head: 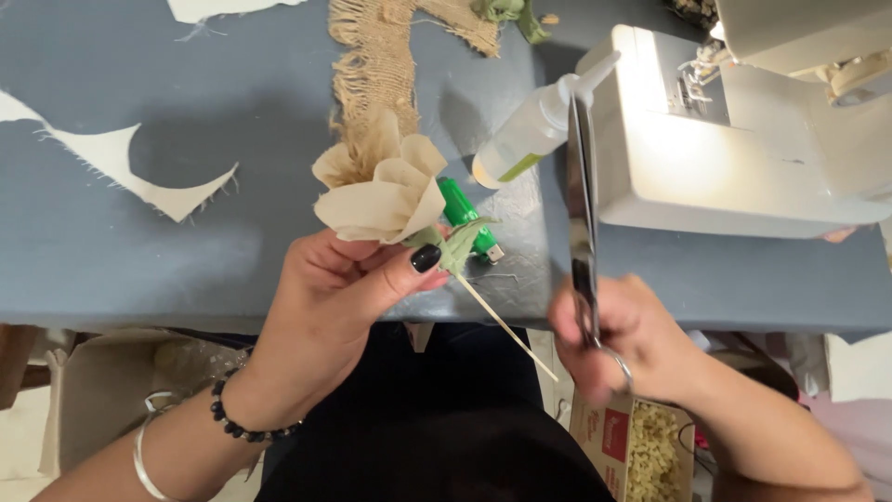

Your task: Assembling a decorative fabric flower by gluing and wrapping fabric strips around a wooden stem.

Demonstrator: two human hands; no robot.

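A grey-blue worktable (pixel 111 251) is filling the scene, with a white sewing machine (pixel 743 139) sitting at its right end and catching bright light. Below the table edge, a cardboard box (pixel 93 390) is standing on the pale floor (pixel 19 437).

sewing machine (pixel 734 139), glue bottle (pixel 534 130), burlap strip (pixel 376 65)

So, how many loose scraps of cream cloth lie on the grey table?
2 in view: a curved scrap at the left, and another cut off by the top edge. More may lie outside the picture. The cream flower in the left hand is not counted.
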